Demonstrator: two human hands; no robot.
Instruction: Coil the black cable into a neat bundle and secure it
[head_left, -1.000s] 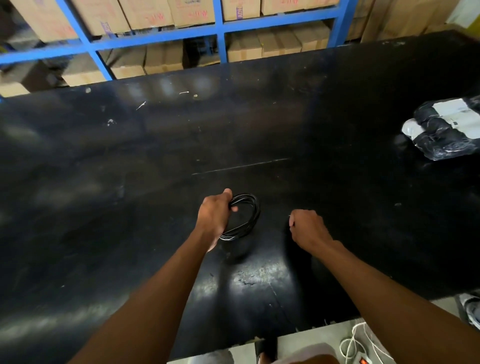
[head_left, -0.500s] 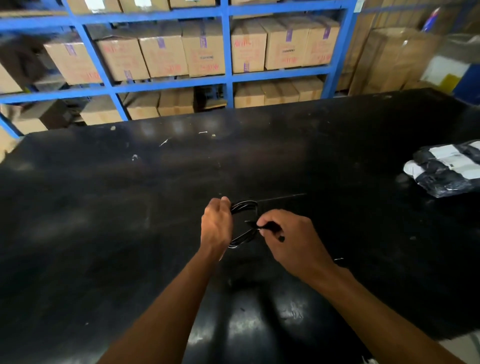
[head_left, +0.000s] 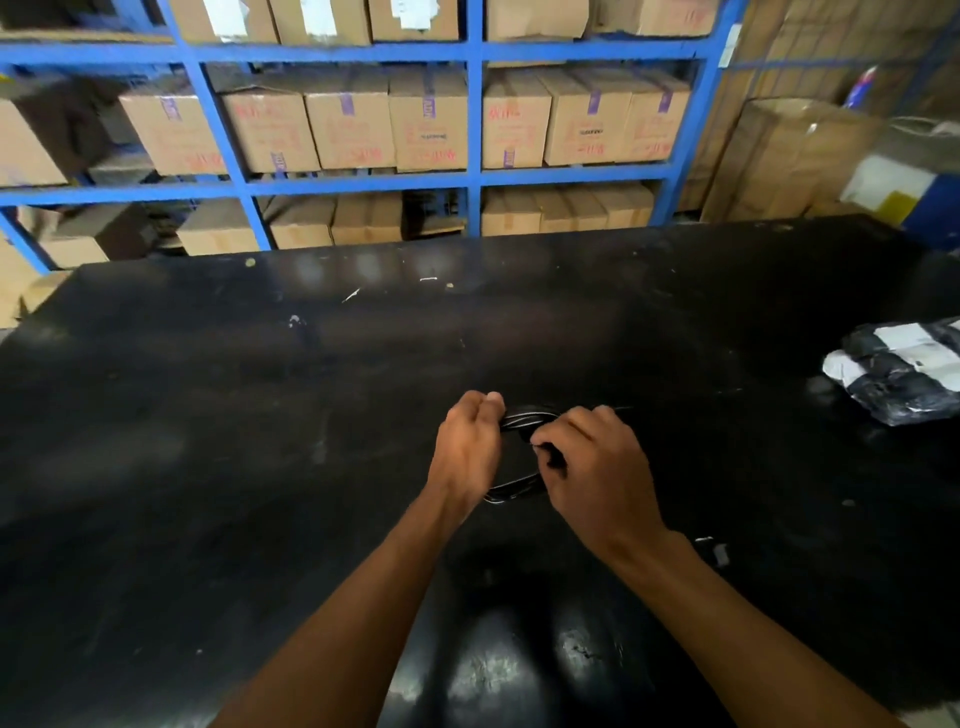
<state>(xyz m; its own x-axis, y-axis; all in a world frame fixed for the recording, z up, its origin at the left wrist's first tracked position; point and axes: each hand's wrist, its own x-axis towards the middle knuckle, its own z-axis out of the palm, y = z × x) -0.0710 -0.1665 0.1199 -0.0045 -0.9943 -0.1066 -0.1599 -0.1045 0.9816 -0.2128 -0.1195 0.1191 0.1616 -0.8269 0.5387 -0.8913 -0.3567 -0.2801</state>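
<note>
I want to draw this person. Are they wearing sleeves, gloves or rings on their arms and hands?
No. Both forearms are bare as far as the picture shows, with no sleeves. The left hand and right hand have no gloves, and no rings, watch or bracelet show.

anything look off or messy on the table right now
Nothing serious stands out. The black cable is coiled and held between the left hand and right hand. The black table has only scuffs and small white specks near its far edge, and wrapped packages sit at the right edge.
</note>
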